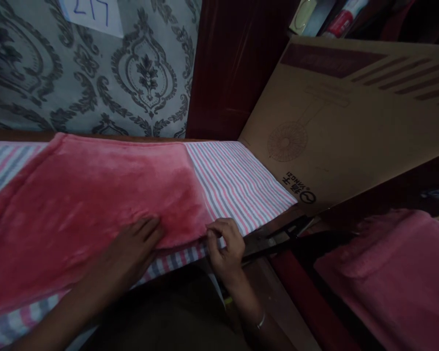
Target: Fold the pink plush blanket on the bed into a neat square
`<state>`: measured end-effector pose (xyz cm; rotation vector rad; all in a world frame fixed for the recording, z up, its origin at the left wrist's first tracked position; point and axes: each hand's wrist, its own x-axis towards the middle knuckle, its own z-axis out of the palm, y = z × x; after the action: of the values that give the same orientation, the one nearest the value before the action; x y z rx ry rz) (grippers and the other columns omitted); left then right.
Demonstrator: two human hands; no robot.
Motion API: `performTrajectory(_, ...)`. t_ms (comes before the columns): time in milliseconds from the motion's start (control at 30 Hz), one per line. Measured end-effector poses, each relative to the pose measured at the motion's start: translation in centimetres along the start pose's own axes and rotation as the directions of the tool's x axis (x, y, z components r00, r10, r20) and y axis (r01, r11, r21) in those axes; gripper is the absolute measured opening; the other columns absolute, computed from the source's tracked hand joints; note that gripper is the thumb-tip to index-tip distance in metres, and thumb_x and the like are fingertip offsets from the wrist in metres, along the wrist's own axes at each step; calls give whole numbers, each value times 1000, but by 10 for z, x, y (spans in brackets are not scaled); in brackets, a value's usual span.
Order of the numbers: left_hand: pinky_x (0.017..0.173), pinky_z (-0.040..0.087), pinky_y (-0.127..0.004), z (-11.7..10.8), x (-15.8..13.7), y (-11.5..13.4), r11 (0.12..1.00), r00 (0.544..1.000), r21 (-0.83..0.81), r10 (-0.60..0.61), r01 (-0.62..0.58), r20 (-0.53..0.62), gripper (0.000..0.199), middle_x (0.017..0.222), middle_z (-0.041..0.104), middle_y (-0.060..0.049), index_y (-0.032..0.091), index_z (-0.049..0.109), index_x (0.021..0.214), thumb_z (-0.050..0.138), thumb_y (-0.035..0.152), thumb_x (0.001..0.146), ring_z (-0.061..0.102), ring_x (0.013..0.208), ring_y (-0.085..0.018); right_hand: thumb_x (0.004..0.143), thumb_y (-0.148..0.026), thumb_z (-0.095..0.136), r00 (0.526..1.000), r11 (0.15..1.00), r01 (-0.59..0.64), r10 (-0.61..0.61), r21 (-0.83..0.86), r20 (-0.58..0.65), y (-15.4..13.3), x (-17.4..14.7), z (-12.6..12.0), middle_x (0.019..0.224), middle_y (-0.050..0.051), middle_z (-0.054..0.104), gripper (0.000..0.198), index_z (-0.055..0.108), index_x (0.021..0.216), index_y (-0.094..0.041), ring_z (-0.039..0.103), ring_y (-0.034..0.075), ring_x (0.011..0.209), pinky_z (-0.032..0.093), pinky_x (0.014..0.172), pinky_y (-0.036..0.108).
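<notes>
A plush pink cloth [106, 185] lies spread over a pink, white and grey striped sheet [237, 180]. My left hand [141, 239] rests on the cloth near its front edge, fingers stretched over the pile and holding nothing. At the cloth's near right corner, my right hand [227, 246] is closed, with thumb and forefinger pinching the corner. The cloth's right edge runs from that corner back toward the wall. Part of its left side runs out of view.
A large cardboard box [336, 112] stands upright at the right end of the striped sheet. More pink plush fabric [398, 278] lies at the lower right. Behind the sheet are a patterned grey wall [146, 78] with a numbered paper [95, 14] and a dark red panel [234, 68].
</notes>
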<state>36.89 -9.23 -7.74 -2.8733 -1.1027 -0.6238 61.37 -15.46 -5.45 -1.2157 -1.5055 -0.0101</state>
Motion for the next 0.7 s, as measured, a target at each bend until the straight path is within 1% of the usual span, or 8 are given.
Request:
performTrajectory(100, 117, 42, -51, -9, -14, -2, 1000, 999, -20, 20, -19, 35, 48, 152, 53, -7, 31, 58, 142, 50, 37, 95, 51, 139, -30, 98, -19, 49, 996, 999, 32, -35, 34, 83, -9, 25, 8, 97, 8, 69, 23, 69, 107, -23, 66, 21, 95, 56, 82, 37)
performTrajectory(167, 120, 39, -49, -25, -12, -11, 1000, 999, -25, 14, -12, 45, 50, 154, 51, -2, 37, 51, 147, 48, 43, 97, 50, 141, -27, 99, -22, 50, 976, 996, 78, -86, 51, 198, -15, 43, 19, 119, 11, 68, 30, 65, 125, -22, 63, 24, 114, 54, 98, 41)
performTrajectory(300, 118, 32, -66, -44, -5, -40, 982, 990, 130, -135, 140, -49, 64, 156, 48, -11, 28, 44, 153, 38, 57, 96, 44, 144, -36, 94, -37, 65, 877, 985, 168, -137, -29, 460, -10, 58, 48, 157, 15, 45, 64, 43, 153, -24, 42, 34, 144, 35, 119, 58)
performTrajectory(367, 114, 31, -73, -37, -8, -52, 951, 973, 212, -215, 227, -79, 71, 158, 43, -17, 23, 47, 152, 39, 62, 93, 38, 146, -43, 91, -44, 69, 822, 980, 170, -85, -101, 563, 0, 51, 61, 162, 14, 39, 70, 42, 154, -27, 34, 38, 149, 27, 121, 65)
performTrajectory(433, 111, 33, -73, -25, -15, -61, 933, 967, 258, -233, 252, -100, 73, 160, 39, -18, 23, 51, 149, 42, 65, 90, 37, 146, -45, 91, -48, 69, 784, 975, 158, -29, -154, 620, 11, 39, 71, 163, 12, 36, 71, 43, 154, -28, 28, 37, 152, 23, 122, 66)
performTrajectory(533, 111, 34, -70, -8, -25, -66, 925, 973, 305, -194, 225, -128, 73, 161, 37, -17, 25, 51, 150, 46, 64, 88, 37, 147, -44, 92, -49, 68, 769, 973, 142, 9, -184, 639, 20, 26, 77, 166, 10, 32, 73, 39, 156, -29, 20, 34, 155, 20, 123, 64)
performTrajectory(633, 111, 35, -68, -2, -29, -67, 922, 973, 326, -168, 211, -156, 72, 162, 37, -15, 28, 47, 152, 48, 63, 89, 37, 147, -42, 93, -48, 67, 745, 973, 131, 29, -189, 667, 19, 30, 73, 166, 10, 31, 70, 41, 155, -27, 20, 35, 155, 19, 123, 65)
performTrajectory(700, 111, 37, -67, -3, -32, -70, 924, 972, 323, -150, 204, -183, 72, 162, 38, -12, 31, 41, 155, 49, 62, 90, 40, 146, -40, 94, -45, 66, 700, 978, 131, 26, -164, 714, 17, 44, 67, 162, 11, 38, 64, 47, 152, -26, 28, 34, 153, 24, 122, 63)
